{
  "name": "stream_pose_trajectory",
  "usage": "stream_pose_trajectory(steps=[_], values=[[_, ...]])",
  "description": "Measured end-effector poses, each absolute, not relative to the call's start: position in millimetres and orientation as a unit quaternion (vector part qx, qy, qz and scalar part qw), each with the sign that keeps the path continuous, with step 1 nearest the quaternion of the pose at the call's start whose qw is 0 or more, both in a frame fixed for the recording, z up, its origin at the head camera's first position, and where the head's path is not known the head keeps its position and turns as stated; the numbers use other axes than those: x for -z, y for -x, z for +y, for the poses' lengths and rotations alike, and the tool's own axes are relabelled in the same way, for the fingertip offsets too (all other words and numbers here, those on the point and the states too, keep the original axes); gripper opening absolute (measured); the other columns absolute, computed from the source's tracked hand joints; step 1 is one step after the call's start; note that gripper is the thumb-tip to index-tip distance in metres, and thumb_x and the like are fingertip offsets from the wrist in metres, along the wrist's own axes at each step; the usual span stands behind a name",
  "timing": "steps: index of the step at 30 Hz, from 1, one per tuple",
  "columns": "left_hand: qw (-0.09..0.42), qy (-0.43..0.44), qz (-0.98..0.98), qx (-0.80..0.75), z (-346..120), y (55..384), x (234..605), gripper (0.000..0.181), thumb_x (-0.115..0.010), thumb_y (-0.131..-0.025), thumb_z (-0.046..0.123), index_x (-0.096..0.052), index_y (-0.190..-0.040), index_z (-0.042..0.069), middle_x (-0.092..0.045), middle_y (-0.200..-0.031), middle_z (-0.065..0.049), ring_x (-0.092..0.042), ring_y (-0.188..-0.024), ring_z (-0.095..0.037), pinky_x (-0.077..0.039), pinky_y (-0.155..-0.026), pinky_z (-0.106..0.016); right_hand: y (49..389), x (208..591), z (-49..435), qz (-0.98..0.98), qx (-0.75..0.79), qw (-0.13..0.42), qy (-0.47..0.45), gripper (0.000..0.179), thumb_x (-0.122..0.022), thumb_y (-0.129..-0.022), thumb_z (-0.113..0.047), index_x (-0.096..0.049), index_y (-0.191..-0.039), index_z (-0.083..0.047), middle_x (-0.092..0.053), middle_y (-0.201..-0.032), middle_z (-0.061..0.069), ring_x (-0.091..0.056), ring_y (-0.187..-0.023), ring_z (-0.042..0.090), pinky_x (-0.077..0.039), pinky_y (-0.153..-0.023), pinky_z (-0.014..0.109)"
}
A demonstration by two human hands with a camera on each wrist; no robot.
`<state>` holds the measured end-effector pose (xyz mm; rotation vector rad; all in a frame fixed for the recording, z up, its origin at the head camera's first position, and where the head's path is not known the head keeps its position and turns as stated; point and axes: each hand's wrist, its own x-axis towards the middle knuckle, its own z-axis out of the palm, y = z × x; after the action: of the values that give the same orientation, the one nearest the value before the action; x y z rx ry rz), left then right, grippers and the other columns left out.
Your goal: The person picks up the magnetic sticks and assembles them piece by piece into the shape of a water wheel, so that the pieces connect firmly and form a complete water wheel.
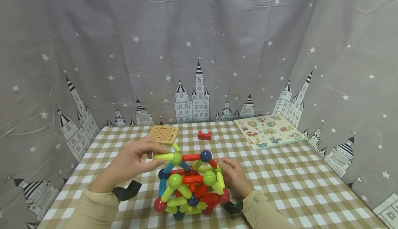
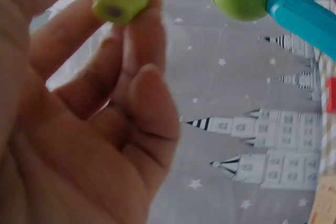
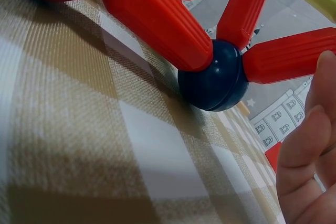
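A magnetic ball-and-rod structure [image 1: 191, 179] stands on the checked cloth, built of red, blue and yellow-green rods joined by coloured balls. At its upper left, my left hand [image 1: 132, 161] pinches a yellow-green magnetic rod [image 1: 164, 156] between thumb and fingers. In the head view this rod overlaps a green ball [image 1: 176, 158] at the top; the left wrist view shows the rod's grey-tipped end [image 2: 112, 11]. My right hand [image 1: 234, 177] holds the structure's right side, fingers at a green ball there. From the right wrist, a fingertip meets a red rod [image 3: 294, 56] near a dark blue ball [image 3: 215, 77].
Behind the structure lie a wooden number puzzle [image 1: 163, 134] and a red notched block [image 1: 204, 135]. A picture puzzle board [image 1: 269, 131] is at the back right. A grey curtain [image 1: 199, 25] printed with castles and stars hangs past the table's far edge.
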<state>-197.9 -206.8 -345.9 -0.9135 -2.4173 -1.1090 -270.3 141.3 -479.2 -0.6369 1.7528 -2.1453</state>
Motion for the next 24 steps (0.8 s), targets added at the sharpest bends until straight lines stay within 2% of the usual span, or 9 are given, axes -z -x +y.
stream_pose_trajectory(steps=[3, 7, 11, 19, 24], values=[[0.153, 0.364, -0.848, 0.354, -206.0, 193.5, 341.7, 0.03, -0.083, -0.088, 0.013, -0.077, -0.113, 0.027, -0.071, -0.106, 0.011, -0.058, -0.088, -0.008, -0.051, -0.069, -0.025, 270.7, 479.7, 141.3, 0.609, 0.747, 0.148, 0.224, 0.024, -0.05, -0.109, -0.026, -0.066, -0.112, -0.009, -0.07, -0.113, 0.002, -0.068, -0.097, 0.012, -0.059, -0.082, 0.029], [0.111, 0.411, -0.829, 0.364, -210.6, 193.7, 340.9, 0.03, -0.079, -0.088, 0.008, -0.076, -0.115, 0.021, -0.07, -0.11, 0.007, -0.06, -0.097, -0.009, -0.054, -0.075, -0.026, 270.6, 479.5, 141.5, 0.608, 0.746, 0.148, 0.226, 0.024, -0.05, -0.108, -0.026, -0.066, -0.113, -0.009, -0.07, -0.114, 0.002, -0.068, -0.097, 0.012, -0.059, -0.082, 0.029], [0.087, 0.446, -0.809, 0.372, -212.0, 196.7, 344.4, 0.03, -0.077, -0.09, 0.008, -0.075, -0.119, 0.017, -0.07, -0.112, 0.003, -0.062, -0.098, -0.011, -0.056, -0.076, -0.027, 270.3, 479.4, 141.2, 0.61, 0.745, 0.148, 0.226, 0.025, -0.05, -0.108, -0.027, -0.066, -0.113, -0.009, -0.07, -0.114, 0.002, -0.068, -0.098, 0.013, -0.059, -0.083, 0.03], [0.125, 0.475, -0.811, 0.319, -200.8, 194.9, 347.4, 0.041, -0.082, -0.082, -0.003, -0.076, -0.116, 0.018, -0.067, -0.109, 0.004, -0.06, -0.096, -0.009, -0.056, -0.075, -0.025, 269.7, 478.2, 141.4, 0.607, 0.748, 0.16, 0.215, 0.023, -0.051, -0.108, -0.029, -0.068, -0.11, -0.014, -0.071, -0.117, 0.001, -0.069, -0.101, 0.014, -0.059, -0.086, 0.032], [0.122, 0.464, -0.814, 0.328, -203.1, 194.0, 346.8, 0.043, -0.08, -0.083, -0.005, -0.076, -0.117, 0.021, -0.064, -0.11, 0.005, -0.058, -0.095, -0.008, -0.055, -0.075, -0.025, 269.3, 477.9, 141.2, 0.607, 0.749, 0.16, 0.214, 0.023, -0.051, -0.108, -0.029, -0.068, -0.11, -0.014, -0.071, -0.117, 0.0, -0.069, -0.101, 0.013, -0.059, -0.085, 0.032]])
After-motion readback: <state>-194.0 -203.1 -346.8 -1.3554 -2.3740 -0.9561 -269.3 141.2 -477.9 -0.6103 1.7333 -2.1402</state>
